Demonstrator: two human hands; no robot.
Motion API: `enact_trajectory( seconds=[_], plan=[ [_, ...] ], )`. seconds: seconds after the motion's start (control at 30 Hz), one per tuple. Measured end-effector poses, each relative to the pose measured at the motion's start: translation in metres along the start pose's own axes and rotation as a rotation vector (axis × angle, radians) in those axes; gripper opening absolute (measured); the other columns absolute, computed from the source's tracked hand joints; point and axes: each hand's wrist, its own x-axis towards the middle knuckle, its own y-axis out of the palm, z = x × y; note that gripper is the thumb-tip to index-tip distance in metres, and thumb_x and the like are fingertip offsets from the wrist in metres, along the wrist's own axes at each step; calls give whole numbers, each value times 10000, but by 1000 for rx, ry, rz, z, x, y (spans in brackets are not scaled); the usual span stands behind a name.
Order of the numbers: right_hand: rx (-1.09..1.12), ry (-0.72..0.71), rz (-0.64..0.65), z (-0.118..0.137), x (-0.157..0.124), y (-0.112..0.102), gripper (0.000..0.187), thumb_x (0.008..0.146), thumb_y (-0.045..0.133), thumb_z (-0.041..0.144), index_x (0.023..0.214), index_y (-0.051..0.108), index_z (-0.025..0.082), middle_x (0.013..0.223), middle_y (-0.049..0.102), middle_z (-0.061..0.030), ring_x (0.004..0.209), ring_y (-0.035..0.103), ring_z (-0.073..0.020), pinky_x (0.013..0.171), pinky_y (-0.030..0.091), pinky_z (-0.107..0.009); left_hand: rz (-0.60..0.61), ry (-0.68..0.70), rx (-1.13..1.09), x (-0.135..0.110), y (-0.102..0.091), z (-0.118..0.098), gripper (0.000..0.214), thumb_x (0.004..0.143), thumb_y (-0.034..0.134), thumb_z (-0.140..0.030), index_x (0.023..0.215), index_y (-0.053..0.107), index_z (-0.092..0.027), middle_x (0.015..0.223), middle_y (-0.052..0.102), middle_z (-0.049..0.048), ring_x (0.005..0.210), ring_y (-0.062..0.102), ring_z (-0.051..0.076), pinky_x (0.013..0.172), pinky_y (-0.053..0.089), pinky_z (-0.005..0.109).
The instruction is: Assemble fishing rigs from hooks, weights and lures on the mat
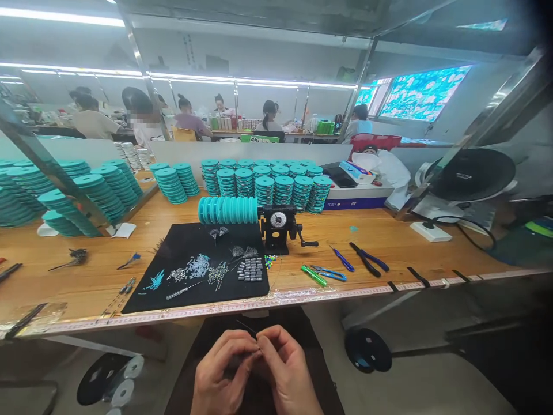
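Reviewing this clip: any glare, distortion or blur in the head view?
Head view: ceiling light strips glare, the wide lens bows the workbench edge, the top right corner goes dark, and the left hand and right hand look slightly soft.

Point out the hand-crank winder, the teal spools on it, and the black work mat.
hand-crank winder (277,219), head view, on its round dial
teal spools (228,210), head view, on the middle of the row
black work mat (144,259), head view, on a bare patch at its left end
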Motion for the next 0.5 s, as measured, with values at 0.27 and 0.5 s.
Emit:
enact_trajectory(
  seconds=[0.27, 0.5],
  plan=[
    [-233, -73, 144, 20, -2, -13, 364, 870, 622, 518, 794, 549, 170, 609, 388, 67, 524, 301, -82, 485, 252, -207, -52, -601, -461, 6, -9, 3, 218, 717, 808, -345, 761, 694, -164, 748, 711, 20, 677, 665, 152, 667, 529, 220],
    [-301, 56, 257, 34, -2, -12, 304, 854, 609, 457, 765, 514, 182, 641, 427, 46, 552, 342, -100, 511, 296, -218, -109, -699, -587, 5, -5, -4, 324, 644, 867, -340, 851, 683, -170, 731, 708, 0, 681, 652, 132, 670, 525, 209]
  ],
)
